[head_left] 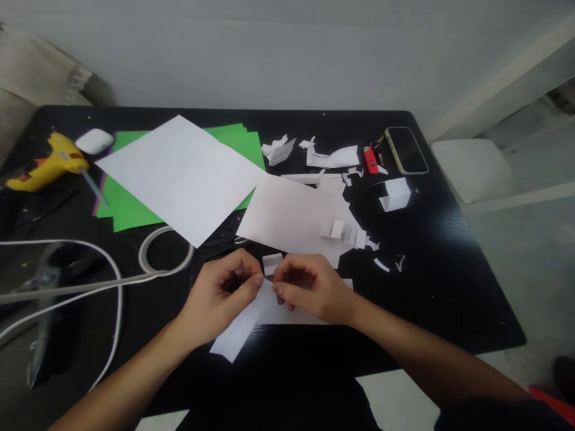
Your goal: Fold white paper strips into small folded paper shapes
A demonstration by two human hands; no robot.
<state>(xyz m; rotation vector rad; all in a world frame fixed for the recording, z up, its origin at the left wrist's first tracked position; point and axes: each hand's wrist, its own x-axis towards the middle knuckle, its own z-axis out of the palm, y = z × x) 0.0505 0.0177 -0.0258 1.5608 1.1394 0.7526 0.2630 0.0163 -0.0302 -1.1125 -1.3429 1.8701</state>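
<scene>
Both hands meet near the front middle of the black table, thumbs and fingertips close together. My left hand pinches the upper end of a white paper strip, which slants down to the left and shows a lengthwise crease. My right hand is curled with thumb against fingers at the same end of the strip; its fingertips seem to grip the paper too. Just beyond the fingertips is a small folded white paper piece. Another white paper lies under my right hand.
A white sheet covers green sheets at the back left. A yellow glue gun, white cable and dark pliers-like tool lie left. Paper scraps, a red lighter and a phone lie back right.
</scene>
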